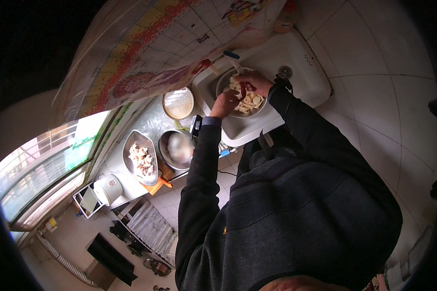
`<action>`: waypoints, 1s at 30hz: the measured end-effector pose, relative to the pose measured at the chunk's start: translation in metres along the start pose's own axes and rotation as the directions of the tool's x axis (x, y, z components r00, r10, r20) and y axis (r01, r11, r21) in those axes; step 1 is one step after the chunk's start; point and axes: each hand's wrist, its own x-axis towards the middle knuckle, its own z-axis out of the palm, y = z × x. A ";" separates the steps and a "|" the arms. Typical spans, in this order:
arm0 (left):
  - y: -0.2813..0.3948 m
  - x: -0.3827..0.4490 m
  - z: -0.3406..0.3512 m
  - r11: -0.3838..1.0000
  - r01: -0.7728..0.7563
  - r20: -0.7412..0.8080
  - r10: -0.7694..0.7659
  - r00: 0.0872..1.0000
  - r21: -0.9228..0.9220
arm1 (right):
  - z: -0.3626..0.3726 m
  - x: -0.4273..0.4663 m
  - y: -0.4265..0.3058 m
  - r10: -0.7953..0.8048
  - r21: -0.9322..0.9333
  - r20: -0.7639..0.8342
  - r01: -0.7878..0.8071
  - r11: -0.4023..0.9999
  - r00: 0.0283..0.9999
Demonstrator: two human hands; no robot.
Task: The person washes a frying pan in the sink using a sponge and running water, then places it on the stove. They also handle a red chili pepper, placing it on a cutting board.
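Over a round metal basin point(218, 85) in the white sink point(236, 132), both of my hands work close together. My right hand point(256, 82) is closed around a narrow dark red item point(243, 90), too small to identify. My left hand point(224, 103) has curled fingers beside that item's lower end; whether something sits between them is hidden. Pale cut food pieces point(253, 102), some round and some in strips, fill much of the basin.
Left of the sink stand a round lidded container point(178, 103), a metal pot point(164, 149) with blurred contents and a tray point(130, 140) of pale chunks. An orange handle point(164, 182) lies by a wooden board point(153, 189). Taps point(235, 62) rise behind the basin; a patterned curtain point(160, 47) hangs above.
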 end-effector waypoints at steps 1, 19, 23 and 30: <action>0.000 0.004 0.005 0.998 -0.039 -0.007 0.038 0.999 -0.044 | 0.001 0.000 -0.003 -0.026 -0.002 -0.024 0.026 1.000 0.999; 0.023 0.037 0.019 0.944 -0.079 -0.206 0.012 0.979 -0.319 | -0.024 0.004 -0.027 -0.119 0.186 -0.069 0.130 0.974 0.990; 0.039 0.057 0.013 0.914 -0.026 -0.181 -0.052 0.982 -0.404 | -0.035 -0.003 -0.050 -0.051 -0.121 -0.253 0.021 0.992 0.966; 0.037 0.073 0.021 0.893 -0.098 -0.201 0.008 0.979 -0.440 | -0.017 -0.026 -0.098 -0.501 -0.775 -0.029 0.297 0.558 0.865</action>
